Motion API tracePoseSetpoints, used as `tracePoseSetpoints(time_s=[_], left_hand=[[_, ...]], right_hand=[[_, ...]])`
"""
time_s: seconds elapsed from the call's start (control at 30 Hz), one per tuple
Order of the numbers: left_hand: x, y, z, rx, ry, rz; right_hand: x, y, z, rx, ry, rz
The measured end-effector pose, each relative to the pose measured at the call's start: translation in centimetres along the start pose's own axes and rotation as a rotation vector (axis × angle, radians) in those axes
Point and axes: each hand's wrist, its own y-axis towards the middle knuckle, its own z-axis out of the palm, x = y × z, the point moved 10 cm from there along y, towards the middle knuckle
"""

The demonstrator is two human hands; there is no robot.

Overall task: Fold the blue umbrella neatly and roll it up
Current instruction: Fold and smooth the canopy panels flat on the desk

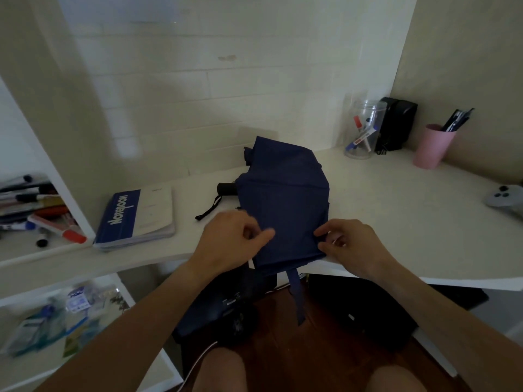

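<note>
The blue umbrella (285, 199) lies collapsed on the white desk (396, 210), its canopy spread loosely and its black handle (226, 189) with a wrist cord pointing left. Its blue closure strap (297, 295) hangs down over the desk's front edge. My left hand (232, 239) rests on the near left part of the canopy with curled fingers and the thumb pressing the fabric. My right hand (348, 241) pinches the near right edge of the canopy between thumb and fingers.
A blue-and-white notebook (138, 216) lies left of the umbrella. At the back right stand a clear jar of markers (363, 131), a black box (396, 125) and a pink cup with pens (433, 145). A grey game controller (506, 198) sits at the right edge. Shelves with pens (36, 207) stand on the left.
</note>
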Motion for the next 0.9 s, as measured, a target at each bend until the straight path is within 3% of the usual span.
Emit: tracePoseSetpoints(time_s=[0.07,0.1,0.23,0.33,0.37,0.43,0.5,0.57,0.77,0.9], left_hand=[[-2.4,1.2,-1.5,-0.161,0.093,0.189],[-3.2,1.7,-0.9,-0.13,0.112,0.266],[-2.0,1.2,5.8,0.289,0.289,0.329],[-1.0,0.2,7.7,0.376,0.349,0.31],[-1.0,0.2,7.7,0.371,0.349,0.31],[-1.2,0.1,7.5,0.35,0.35,0.324],[-0.7,-0.1,7.6,0.368,0.346,0.32],[0.5,-0.2,8.1,0.449,0.327,0.276],[3.0,4.2,9.3,0.632,0.289,0.207],[4.2,3.3,8.6,0.611,0.313,0.245]], right_hand=[[0.4,0.1,0.0,-0.004,-0.04,-0.028],[0.5,0.1,0.1,0.007,-0.057,-0.027],[0.7,0.4,-0.6,0.031,-0.22,-0.009],[4.7,0.5,-2.5,-0.224,-0.291,-0.26],[6.1,0.7,-1.8,-0.204,-0.297,-0.367],[6.2,1.7,1.8,0.019,-0.39,-0.445],[3.1,2.1,5.2,0.282,-0.52,-0.361],[0.4,2.2,6.4,0.41,-0.572,-0.289],[-0.2,6.3,6.5,0.389,-0.625,-0.198],[-0.9,5.5,6.0,0.455,-0.56,-0.164]])
